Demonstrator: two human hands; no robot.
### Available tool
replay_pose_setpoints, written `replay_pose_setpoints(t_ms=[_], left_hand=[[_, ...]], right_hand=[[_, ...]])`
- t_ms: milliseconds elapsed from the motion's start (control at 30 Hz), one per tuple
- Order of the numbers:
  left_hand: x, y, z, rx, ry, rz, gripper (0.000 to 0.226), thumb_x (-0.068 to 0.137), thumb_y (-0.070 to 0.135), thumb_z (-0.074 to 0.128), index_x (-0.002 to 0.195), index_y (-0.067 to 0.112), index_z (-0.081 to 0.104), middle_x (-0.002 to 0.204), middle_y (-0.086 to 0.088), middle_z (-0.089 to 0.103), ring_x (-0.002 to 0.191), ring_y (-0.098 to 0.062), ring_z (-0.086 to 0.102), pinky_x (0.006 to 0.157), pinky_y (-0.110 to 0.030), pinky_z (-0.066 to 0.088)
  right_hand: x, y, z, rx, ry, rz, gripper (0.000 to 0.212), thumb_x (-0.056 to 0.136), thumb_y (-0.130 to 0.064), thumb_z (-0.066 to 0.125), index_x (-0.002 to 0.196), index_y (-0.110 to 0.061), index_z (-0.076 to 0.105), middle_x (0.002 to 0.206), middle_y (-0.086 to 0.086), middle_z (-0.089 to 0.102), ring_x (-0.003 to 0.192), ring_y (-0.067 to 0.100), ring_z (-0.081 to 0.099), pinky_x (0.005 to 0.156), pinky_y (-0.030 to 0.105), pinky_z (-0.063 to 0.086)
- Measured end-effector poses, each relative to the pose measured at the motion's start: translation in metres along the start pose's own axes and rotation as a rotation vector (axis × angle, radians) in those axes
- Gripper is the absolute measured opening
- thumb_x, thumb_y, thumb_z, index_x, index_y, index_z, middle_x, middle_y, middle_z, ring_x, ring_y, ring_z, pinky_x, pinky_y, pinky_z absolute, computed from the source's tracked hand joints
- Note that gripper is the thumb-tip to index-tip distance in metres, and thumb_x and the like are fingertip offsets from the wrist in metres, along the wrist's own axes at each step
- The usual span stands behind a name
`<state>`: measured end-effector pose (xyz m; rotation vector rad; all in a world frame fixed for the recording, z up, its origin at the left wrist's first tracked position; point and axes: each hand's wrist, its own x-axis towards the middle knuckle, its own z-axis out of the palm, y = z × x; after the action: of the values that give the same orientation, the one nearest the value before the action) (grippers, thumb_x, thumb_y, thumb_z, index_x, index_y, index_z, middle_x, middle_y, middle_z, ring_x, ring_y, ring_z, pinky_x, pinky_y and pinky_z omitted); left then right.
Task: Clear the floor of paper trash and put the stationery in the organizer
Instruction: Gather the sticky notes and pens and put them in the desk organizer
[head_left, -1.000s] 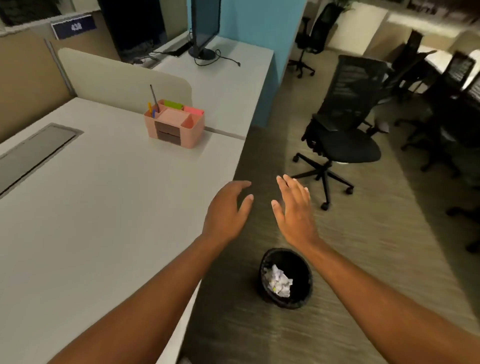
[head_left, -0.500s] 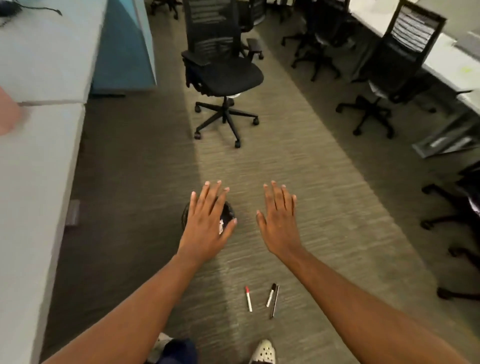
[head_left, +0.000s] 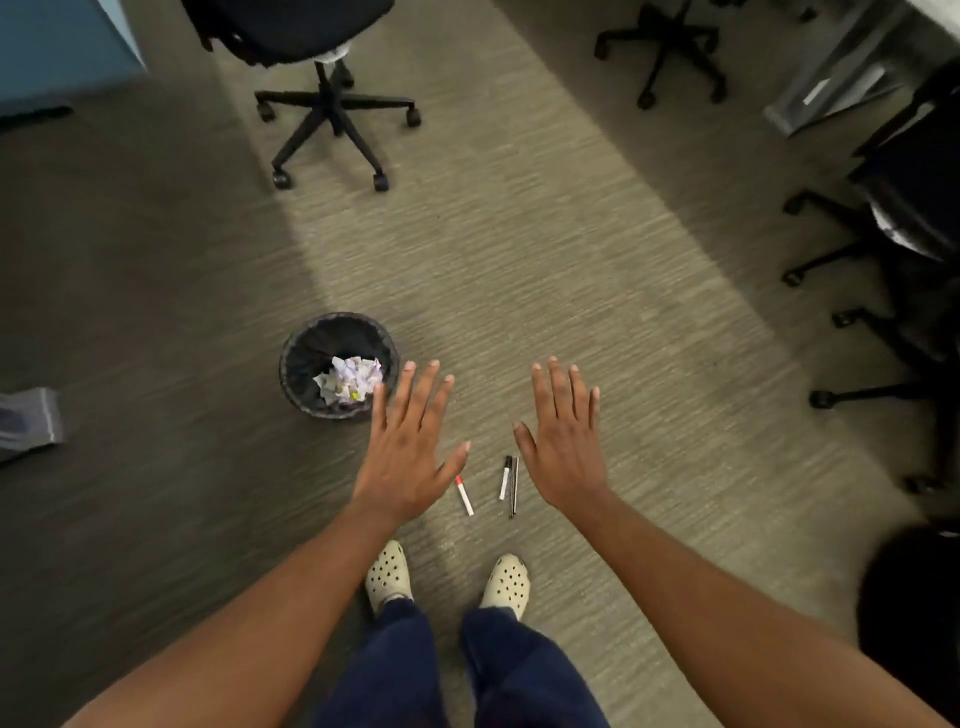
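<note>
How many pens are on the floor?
3: a red-capped marker, a black-capped marker, and a thin dark pen touching beside it. More may lie out of view.

Dim indoor light, brighter band running diagonally across carpet (head_left: 519, 249), darker shadow at left and far right, slight softness overall, motion blur w/ wide-angle bending toward edges, no glare, hands and pens fairly sharp.

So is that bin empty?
No. The bin stands upright with crumpled paper at its bottom, far from full.
</note>
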<state>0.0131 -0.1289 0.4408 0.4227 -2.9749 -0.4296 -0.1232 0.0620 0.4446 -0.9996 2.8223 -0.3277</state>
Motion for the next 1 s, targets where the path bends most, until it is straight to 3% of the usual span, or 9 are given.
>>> replay_pose_setpoints(t_ms=[133, 233, 433, 600, 1000], left_hand=[[-0.001, -0.008, 0.049, 0.018, -0.071, 0.04, 0.091, 0.101, 0.066, 0.043, 0.17, 0.018, 0.01, 0.18, -0.006, 0.001, 0.167, -0.03, -0.003, 0.13, -0.066, 0.009], [-0.002, -0.019, 0.094, 0.005, -0.114, 0.059, 0.094, 0.1, 0.067, 0.046, 0.171, 0.018, 0.006, 0.18, -0.006, -0.002, 0.167, -0.029, -0.005, 0.131, -0.063, 0.001], [-0.008, -0.056, 0.221, 0.043, -0.236, 0.165, 0.093, 0.1, 0.068, 0.041, 0.17, 0.015, 0.01, 0.18, -0.01, 0.003, 0.167, -0.032, -0.001, 0.131, -0.063, 0.0], [-0.028, -0.083, 0.336, 0.052, -0.331, 0.125, 0.093, 0.1, 0.068, 0.038, 0.17, 0.014, 0.01, 0.179, -0.012, 0.005, 0.166, -0.034, 0.002, 0.13, -0.067, 0.005], [-0.061, -0.135, 0.557, 0.083, -0.487, 0.146, 0.092, 0.103, 0.073, 0.024, 0.17, 0.016, -0.002, 0.179, -0.013, -0.004, 0.166, -0.034, -0.004, 0.13, -0.068, 0.006]], right_hand=[[-0.015, 0.014, 0.046, 0.006, -0.023, 0.067, 0.079, 0.104, -0.05, 0.042, 0.166, -0.018, 0.006, 0.174, 0.008, 0.008, 0.161, 0.033, 0.007, 0.127, 0.06, 0.015], [-0.02, 0.022, 0.094, 0.026, -0.068, 0.125, 0.077, 0.105, -0.049, 0.042, 0.166, -0.018, 0.007, 0.174, 0.007, 0.008, 0.161, 0.031, 0.006, 0.127, 0.059, 0.014], [-0.045, 0.053, 0.229, 0.061, -0.186, 0.24, 0.078, 0.104, -0.045, 0.046, 0.166, -0.016, 0.01, 0.174, 0.008, 0.009, 0.161, 0.033, 0.007, 0.127, 0.061, 0.014], [-0.065, 0.092, 0.347, 0.007, -0.307, 0.242, 0.076, 0.106, -0.049, 0.038, 0.166, -0.016, 0.005, 0.174, 0.009, 0.006, 0.161, 0.034, 0.005, 0.127, 0.061, 0.013], [-0.061, 0.158, 0.554, 0.022, -0.355, 0.152, 0.075, 0.107, -0.052, 0.03, 0.166, -0.019, -0.004, 0.175, 0.01, -0.003, 0.161, 0.034, -0.002, 0.129, 0.059, 0.008]])
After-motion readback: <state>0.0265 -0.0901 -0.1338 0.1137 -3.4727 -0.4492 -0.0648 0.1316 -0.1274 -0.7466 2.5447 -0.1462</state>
